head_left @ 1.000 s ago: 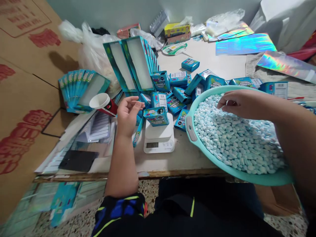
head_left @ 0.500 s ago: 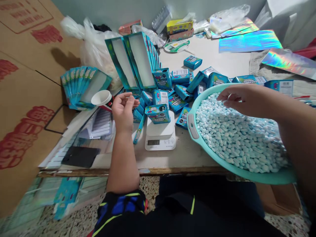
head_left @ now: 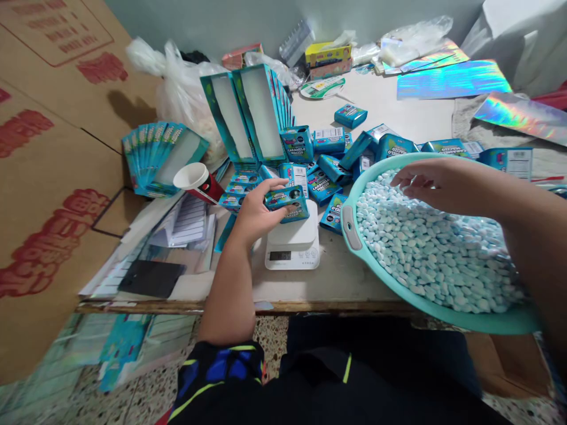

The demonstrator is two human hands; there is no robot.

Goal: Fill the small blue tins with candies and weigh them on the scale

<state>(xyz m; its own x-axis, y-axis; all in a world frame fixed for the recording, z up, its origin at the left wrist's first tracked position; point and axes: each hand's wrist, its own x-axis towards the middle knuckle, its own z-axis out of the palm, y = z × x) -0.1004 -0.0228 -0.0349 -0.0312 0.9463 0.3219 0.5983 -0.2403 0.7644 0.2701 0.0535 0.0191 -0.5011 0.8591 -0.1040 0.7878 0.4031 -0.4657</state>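
Note:
My left hand (head_left: 261, 211) is closed around a small blue candy box (head_left: 295, 203), thumb on the near side and fingers behind. The box rests on the white pan of a digital kitchen scale (head_left: 305, 258), whose display is lit. Over a turquoise basin (head_left: 376, 268) full of pale blue and white candies (head_left: 425, 260), my right hand (head_left: 436, 184) hangs palm down, fingers curled in toward the thumb. Anything within those fingers is hidden. Beside the left hand stand more blue boxes (head_left: 241, 188) and a red and white paper cup (head_left: 197, 180).
Blue candy boxes (head_left: 323, 183) are heaped behind the scale. Upright open display cartons (head_left: 261, 112) stand at the back, with fanned cartons (head_left: 155, 153) to the left. A dark phone-like slab (head_left: 151, 278) lies near the table edge, beside a large cardboard box (head_left: 48, 195).
My left hand has moved right from beside the scale and closed on the box there. The scale reading has changed. My right hand stays over the candies. The view has shifted slightly.

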